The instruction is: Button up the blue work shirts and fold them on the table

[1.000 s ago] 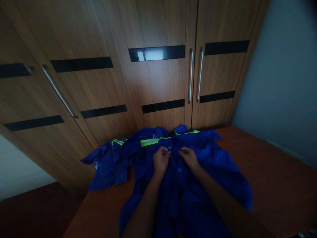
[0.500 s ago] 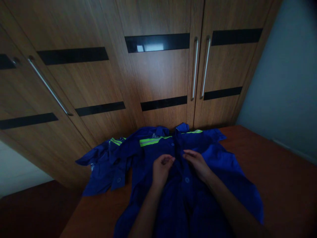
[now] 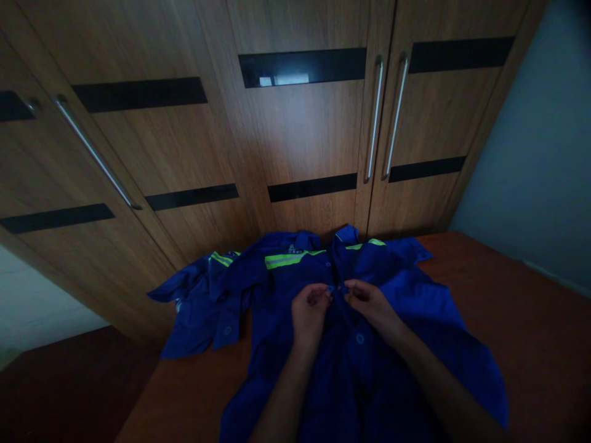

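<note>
A blue work jacket (image 3: 286,344) with yellow-green reflective strips is spread front side up, its collar toward the wardrobe. Its two front edges lie slightly apart in the middle. Between the thumb and fingers of my left hand (image 3: 310,314) is the left front edge, with a button (image 3: 329,289) at the fingertips. Opposite it, my right hand (image 3: 372,307) pinches the right front edge. The fingertips of both hands are close together but apart. Below my right hand, another round button (image 3: 360,338) shows on the jacket. The cloth inside the pinches is partly hidden.
The jacket lies on a reddish-brown wooden surface (image 3: 471,301). Its sleeve (image 3: 198,314) is bunched at the left. Behind stands a wooden wardrobe (image 3: 305,135) with black strips and long metal handles. A pale wall (image 3: 521,178) rises at the right.
My right fingers, extended before, have closed on the right front edge. My left fingers now pinch the left edge at a button. The view has shifted slightly.
</note>
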`<state>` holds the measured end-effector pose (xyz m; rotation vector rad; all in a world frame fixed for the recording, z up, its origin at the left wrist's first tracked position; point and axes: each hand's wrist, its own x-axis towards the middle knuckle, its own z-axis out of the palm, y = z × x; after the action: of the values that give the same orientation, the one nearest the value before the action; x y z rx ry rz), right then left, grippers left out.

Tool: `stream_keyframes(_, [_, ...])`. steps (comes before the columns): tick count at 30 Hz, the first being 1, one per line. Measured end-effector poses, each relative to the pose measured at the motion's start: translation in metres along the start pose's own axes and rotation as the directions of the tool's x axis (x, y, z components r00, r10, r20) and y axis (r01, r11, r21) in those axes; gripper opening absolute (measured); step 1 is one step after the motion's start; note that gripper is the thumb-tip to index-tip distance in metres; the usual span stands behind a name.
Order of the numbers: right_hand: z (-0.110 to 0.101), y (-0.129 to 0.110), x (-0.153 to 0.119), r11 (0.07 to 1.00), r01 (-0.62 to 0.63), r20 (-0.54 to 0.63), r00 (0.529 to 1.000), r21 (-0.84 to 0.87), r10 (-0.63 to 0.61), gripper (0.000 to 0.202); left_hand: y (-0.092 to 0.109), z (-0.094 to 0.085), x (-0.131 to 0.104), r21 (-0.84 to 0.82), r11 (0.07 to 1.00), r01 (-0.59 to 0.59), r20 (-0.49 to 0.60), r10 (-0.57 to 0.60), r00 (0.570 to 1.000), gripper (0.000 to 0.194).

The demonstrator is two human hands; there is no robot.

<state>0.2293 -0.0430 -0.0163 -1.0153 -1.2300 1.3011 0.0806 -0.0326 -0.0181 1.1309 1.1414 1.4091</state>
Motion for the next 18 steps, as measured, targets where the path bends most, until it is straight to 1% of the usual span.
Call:
stream_keyframes(3, [0.000,-0.004,-0.002,0.998,0.029,0.032,0.999,-0.061,-0.028,0.033,-0.002,0.000,0.000,0.101,0.993,-0.065,-0.026,0.068,0.997,0.008])
stream_keyframes(6, [-0.002,-0.005,-0.003,0.996,0.042,0.069,0.997,-0.080,-0.037,0.030,-0.003,-0.001,-0.001,0.220,0.968,-0.122,-0.050,0.137,0.989,0.008])
stream_keyframes(9, [-0.002,-0.001,-0.002,0.995,0.054,0.075,0.996,-0.086,-0.048,0.028,-0.002,-0.001,-0.003,0.299,0.939,-0.168,-0.039,0.188,0.981,0.009])
stream_keyframes(11, [-0.001,0.005,0.001,0.991,0.058,0.054,0.997,-0.124,-0.051,0.027,-0.001,0.000,-0.004,0.284,0.942,-0.180,-0.015,0.192,0.981,0.010])
stream_keyframes(14, [0.001,0.014,0.005,0.980,0.071,0.023,0.997,-0.188,-0.068,0.024,0.002,0.001,-0.005,0.198,0.968,-0.157,0.001,0.160,0.987,0.010])
stream_keyframes(18, [0.001,0.018,0.006,0.982,0.063,0.014,0.998,-0.178,-0.062,0.026,0.006,0.001,-0.005,0.122,0.982,-0.148,0.019,0.146,0.989,0.009])
